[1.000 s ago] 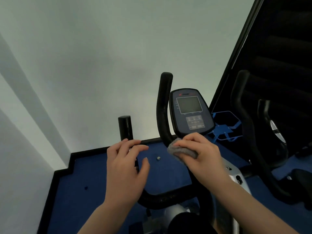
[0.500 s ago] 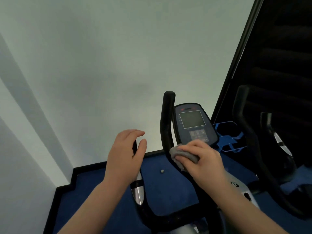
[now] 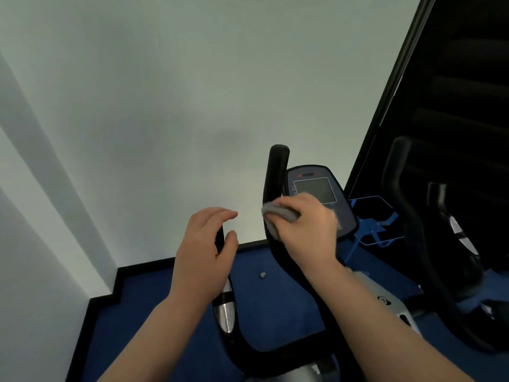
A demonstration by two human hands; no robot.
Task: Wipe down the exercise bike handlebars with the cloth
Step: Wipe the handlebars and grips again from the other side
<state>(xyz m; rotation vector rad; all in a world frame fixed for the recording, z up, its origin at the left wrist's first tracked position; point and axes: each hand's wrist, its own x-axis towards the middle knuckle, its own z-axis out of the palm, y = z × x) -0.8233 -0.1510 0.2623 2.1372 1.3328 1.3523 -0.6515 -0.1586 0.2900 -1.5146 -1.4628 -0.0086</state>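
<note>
Two black, foam-covered handlebar uprights are shown, joined below by a curved black bar. A grey cloth, bunched, is pinched by the right hand and pressed around the right upright, beside the console. The left hand is curled loosely, fingers spread, about the left upright, above a chrome sensor plate. Compared with half a second earlier, the cloth is seen higher on the upright, now overlapping the console's lower edge. Writing on the console is too blurred to be read.
</note>
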